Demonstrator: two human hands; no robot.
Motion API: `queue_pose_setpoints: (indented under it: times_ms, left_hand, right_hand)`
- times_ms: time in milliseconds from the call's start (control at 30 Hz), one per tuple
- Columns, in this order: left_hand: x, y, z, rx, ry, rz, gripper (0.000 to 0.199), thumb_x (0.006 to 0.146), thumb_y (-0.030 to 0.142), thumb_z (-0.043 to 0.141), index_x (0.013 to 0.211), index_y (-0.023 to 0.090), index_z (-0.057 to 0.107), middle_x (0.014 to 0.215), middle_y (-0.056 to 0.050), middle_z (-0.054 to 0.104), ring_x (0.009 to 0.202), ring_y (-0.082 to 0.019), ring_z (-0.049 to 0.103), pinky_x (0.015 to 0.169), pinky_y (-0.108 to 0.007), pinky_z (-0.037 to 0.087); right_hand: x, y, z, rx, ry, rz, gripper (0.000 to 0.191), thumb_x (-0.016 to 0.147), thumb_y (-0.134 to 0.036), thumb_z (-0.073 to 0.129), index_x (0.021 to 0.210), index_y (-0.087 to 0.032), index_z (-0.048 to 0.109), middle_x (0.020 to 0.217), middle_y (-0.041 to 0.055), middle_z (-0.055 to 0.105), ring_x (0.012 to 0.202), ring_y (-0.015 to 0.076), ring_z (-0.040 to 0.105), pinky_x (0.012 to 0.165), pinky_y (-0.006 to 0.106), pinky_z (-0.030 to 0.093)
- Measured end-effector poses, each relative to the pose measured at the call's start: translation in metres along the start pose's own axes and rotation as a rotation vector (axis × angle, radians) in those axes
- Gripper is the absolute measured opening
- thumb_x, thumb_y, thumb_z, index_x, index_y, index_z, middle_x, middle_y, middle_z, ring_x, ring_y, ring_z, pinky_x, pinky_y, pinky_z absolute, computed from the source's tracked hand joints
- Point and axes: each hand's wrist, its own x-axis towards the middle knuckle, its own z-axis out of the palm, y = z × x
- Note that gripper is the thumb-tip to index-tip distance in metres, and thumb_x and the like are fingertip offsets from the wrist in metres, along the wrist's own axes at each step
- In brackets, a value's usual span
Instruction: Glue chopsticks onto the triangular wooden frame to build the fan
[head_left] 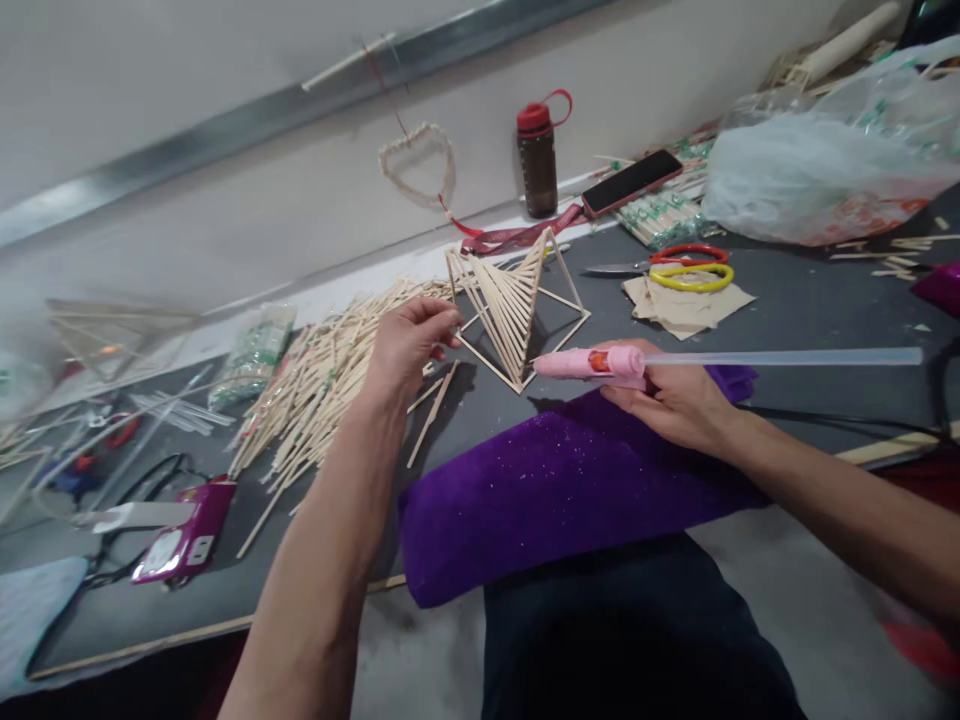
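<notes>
A pink glue gun is held in my right hand, its nozzle close to the lower corner of a wooden stick frame. From the gun's back end a long clear glue stick points right. My left hand is at the frame's left corner, its fingers pressed together there; whether anything small is between them is hidden. Thin sticks fan across the frame in a twisted shape. Behind my left hand spreads a heap of loose wooden sticks.
A purple cloth lies along the table's front edge. Scissors, a phone, a bottle and a plastic bag are behind and right. At left sit a magenta device and cables.
</notes>
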Motion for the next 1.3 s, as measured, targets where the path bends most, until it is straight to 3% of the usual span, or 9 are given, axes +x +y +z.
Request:
queue_pose_setpoints:
  times_ms: [67, 233, 433, 567, 667, 733, 900, 1033, 1300]
  left_hand:
    - [0.008, 0.007, 0.001, 0.089, 0.112, 0.129, 0.014, 0.065, 0.022, 0.068, 0.077, 0.016, 0.064, 0.069, 0.000, 0.064, 0.048, -0.009, 0.057, 0.037, -0.019, 0.035]
    - [0.031, 0.008, 0.008, 0.454, 0.263, 0.350, 0.029, 0.065, 0.020, 0.064, 0.094, 0.021, 0.063, 0.096, -0.001, 0.068, 0.058, -0.010, 0.060, 0.050, -0.022, 0.044]
    - [0.050, 0.008, 0.015, 0.590, 0.253, 0.290, 0.012, 0.069, 0.018, 0.055, 0.077, 0.019, 0.064, 0.062, 0.001, 0.064, 0.052, -0.013, 0.058, 0.054, -0.024, 0.046]
    - [0.057, 0.010, 0.015, 0.531, 0.230, 0.268, 0.016, 0.069, 0.021, 0.054, 0.077, 0.018, 0.068, 0.057, 0.002, 0.063, 0.048, -0.013, 0.057, 0.051, -0.023, 0.045]
    - [0.062, 0.009, 0.015, 0.492, 0.189, 0.280, 0.018, 0.069, 0.021, 0.056, 0.079, 0.017, 0.070, 0.058, 0.002, 0.063, 0.052, -0.013, 0.059, 0.051, -0.022, 0.046]
    - [0.067, 0.008, 0.015, 0.471, 0.147, 0.302, 0.020, 0.068, 0.021, 0.056, 0.080, 0.016, 0.071, 0.058, 0.002, 0.063, 0.052, -0.013, 0.059, 0.052, -0.022, 0.047]
    - [0.082, 0.004, 0.021, 0.438, 0.065, 0.367, 0.022, 0.069, 0.021, 0.055, 0.082, 0.016, 0.073, 0.059, 0.002, 0.063, 0.052, -0.011, 0.058, 0.054, -0.022, 0.049]
    - [0.092, 0.001, 0.024, 0.382, 0.027, 0.383, 0.025, 0.069, 0.023, 0.057, 0.087, 0.017, 0.074, 0.065, 0.001, 0.065, 0.055, -0.011, 0.059, 0.056, -0.022, 0.050]
    - [0.094, 0.006, 0.019, 0.323, -0.097, 0.374, 0.018, 0.068, 0.021, 0.059, 0.078, 0.017, 0.072, 0.060, 0.001, 0.064, 0.051, -0.010, 0.057, 0.053, -0.022, 0.049]
  right_hand:
    - [0.000, -0.001, -0.002, 0.014, 0.010, -0.002, 0.032, 0.088, -0.025, 0.055, 0.119, -0.021, 0.060, 0.119, 0.0072, 0.064, 0.106, 0.0213, 0.063, 0.089, 0.032, 0.053]
    - [0.000, -0.004, -0.005, 0.042, 0.045, -0.014, 0.029, 0.088, -0.024, 0.054, 0.117, -0.022, 0.060, 0.114, 0.0059, 0.066, 0.099, 0.0206, 0.066, 0.088, 0.033, 0.054]
    - [-0.001, -0.004, -0.007, 0.038, 0.093, -0.035, 0.031, 0.087, -0.021, 0.055, 0.118, -0.023, 0.058, 0.112, 0.0064, 0.067, 0.096, 0.0197, 0.067, 0.083, 0.031, 0.055]
    - [-0.001, -0.008, -0.017, 0.038, 0.074, -0.029, 0.025, 0.088, -0.022, 0.053, 0.111, -0.023, 0.063, 0.110, 0.0055, 0.068, 0.099, 0.0206, 0.066, 0.084, 0.032, 0.054]
    - [-0.003, -0.007, -0.028, -0.074, 0.084, 0.095, 0.015, 0.086, -0.029, 0.056, 0.089, -0.020, 0.067, 0.083, 0.0042, 0.069, 0.074, 0.0197, 0.066, 0.067, 0.030, 0.053]
    - [-0.005, -0.004, -0.036, -0.182, 0.150, 0.226, 0.019, 0.081, -0.035, 0.062, 0.075, -0.018, 0.065, 0.065, 0.0036, 0.063, 0.057, 0.0178, 0.058, 0.055, 0.029, 0.047]
    - [0.001, 0.019, -0.058, -0.125, 0.221, 0.483, 0.028, 0.074, -0.037, 0.069, 0.089, -0.014, 0.069, 0.080, 0.0076, 0.068, 0.066, 0.0188, 0.060, 0.058, 0.029, 0.045]
    - [0.009, 0.038, -0.074, -0.064, 0.222, 0.645, 0.031, 0.071, -0.043, 0.071, 0.081, -0.014, 0.069, 0.070, 0.0075, 0.066, 0.054, 0.0160, 0.054, 0.048, 0.027, 0.040]
    - [0.011, 0.047, -0.083, 0.372, 0.228, 0.824, 0.025, 0.073, -0.036, 0.075, 0.081, -0.016, 0.064, 0.062, 0.0048, 0.063, 0.045, 0.0087, 0.049, 0.038, 0.019, 0.031]
